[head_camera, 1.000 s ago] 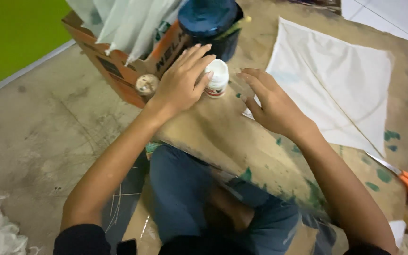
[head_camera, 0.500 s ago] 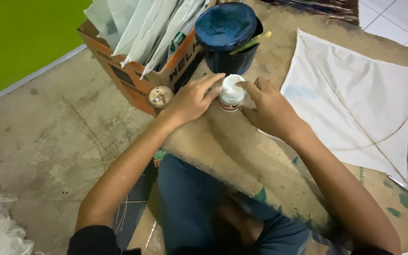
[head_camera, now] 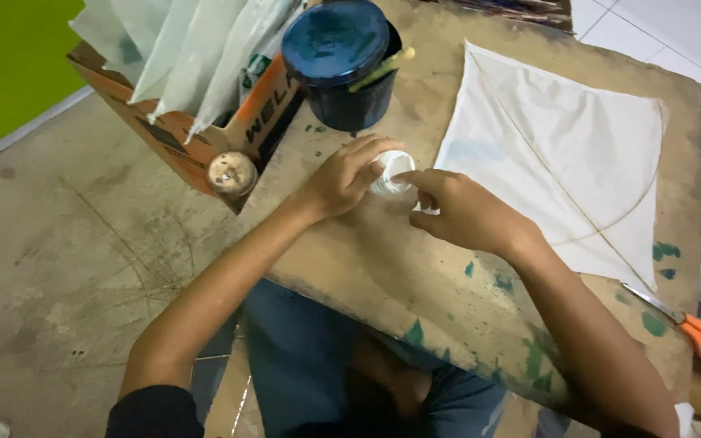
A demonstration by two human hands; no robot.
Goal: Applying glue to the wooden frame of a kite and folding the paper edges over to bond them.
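Note:
My left hand (head_camera: 342,178) is wrapped around a small white jar (head_camera: 391,170) that stands on the wooden board (head_camera: 383,259) across my lap. My right hand (head_camera: 456,211) is just to the jar's right, its fingertips at the jar's rim, with something small and white pinched under the fingers. A white kite (head_camera: 561,154) with thin stick spars lies flat on the board to the right of my hands.
A dark blue pot (head_camera: 342,61) with a stick across its lid stands behind the jar. A cardboard box (head_camera: 196,122) of white paper sheets sits at the left, a small round lid (head_camera: 231,172) beside it. Orange-handled scissors (head_camera: 691,324) lie at the board's right edge.
The view has shifted, so everything sits lower and more central. My right hand has drawn slightly back from the jar; my left hand still grips it.

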